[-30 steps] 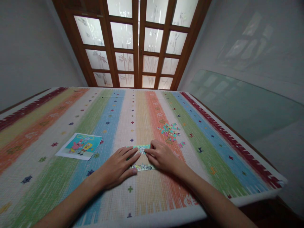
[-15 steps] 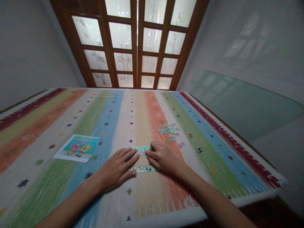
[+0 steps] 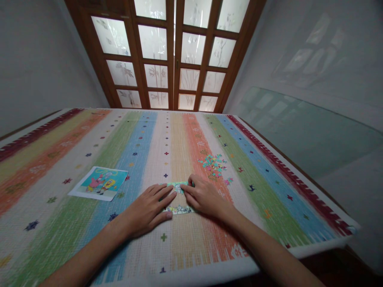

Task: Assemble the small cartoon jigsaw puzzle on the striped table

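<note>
Loose pieces (image 3: 213, 165) lie beyond the right hand (image 3: 202, 195), grip unclear; picture (image 3: 103, 183) near outspread left hand (image 3: 149, 208).

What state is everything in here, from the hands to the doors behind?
Bare left hand: palm down, fingers spread over the puzzle's left side.
Bare right hand: fingers curled, fingertips at its upper right.
Multicoloured, partly built jigsaw puzzle: flat, unfinished, partly hidden.
Small teal-and-pink jigsaw pieces: loose, heaped.
White-bordered cartoon print: flat, face up.
Striped multicoloured cloth: spread out.
Brown wooden, frosted-pane doors: closed or nearly so.
</note>
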Demonstrator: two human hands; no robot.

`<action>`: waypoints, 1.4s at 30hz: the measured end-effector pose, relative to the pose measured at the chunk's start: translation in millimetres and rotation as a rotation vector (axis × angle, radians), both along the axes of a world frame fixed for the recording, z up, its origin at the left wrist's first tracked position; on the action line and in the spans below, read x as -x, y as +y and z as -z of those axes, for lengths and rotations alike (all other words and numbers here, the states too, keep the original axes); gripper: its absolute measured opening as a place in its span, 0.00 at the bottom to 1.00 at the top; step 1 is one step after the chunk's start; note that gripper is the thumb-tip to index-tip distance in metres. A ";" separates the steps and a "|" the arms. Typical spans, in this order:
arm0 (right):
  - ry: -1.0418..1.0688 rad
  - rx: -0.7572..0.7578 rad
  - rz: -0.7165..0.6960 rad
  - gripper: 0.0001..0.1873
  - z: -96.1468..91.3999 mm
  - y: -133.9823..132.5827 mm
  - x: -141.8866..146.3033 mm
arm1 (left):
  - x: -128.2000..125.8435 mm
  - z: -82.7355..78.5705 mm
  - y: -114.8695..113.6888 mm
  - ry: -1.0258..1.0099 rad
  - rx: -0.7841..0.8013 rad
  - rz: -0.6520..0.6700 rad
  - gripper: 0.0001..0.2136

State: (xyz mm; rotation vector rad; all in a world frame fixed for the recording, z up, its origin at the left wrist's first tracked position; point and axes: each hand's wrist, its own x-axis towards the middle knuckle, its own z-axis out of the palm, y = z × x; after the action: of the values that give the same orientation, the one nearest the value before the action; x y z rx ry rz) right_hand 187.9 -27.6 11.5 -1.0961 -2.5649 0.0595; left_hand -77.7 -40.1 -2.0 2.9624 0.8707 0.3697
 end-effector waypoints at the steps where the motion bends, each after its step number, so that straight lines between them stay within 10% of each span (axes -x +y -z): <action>1: 0.006 0.008 0.001 0.13 0.6 0.2 0.0 | 0.0 0.1 0.0 -0.001 -0.001 0.000 0.26; 29: -0.003 0.007 -0.008 0.13 -0.8 2.3 1.4 | 0.7 -2.6 -0.3 -0.030 0.007 -0.001 0.25; 42: -0.108 0.029 0.806 0.17 -6.7 63.6 -121.3 | 1.7 -2.2 0.6 -0.023 0.012 0.005 0.24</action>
State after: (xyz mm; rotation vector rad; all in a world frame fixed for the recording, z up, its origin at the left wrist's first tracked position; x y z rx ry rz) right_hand 309.2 36.1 18.2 -2.0901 -2.0172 -0.1661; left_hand -79.4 -39.5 0.3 2.9428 0.8596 0.3960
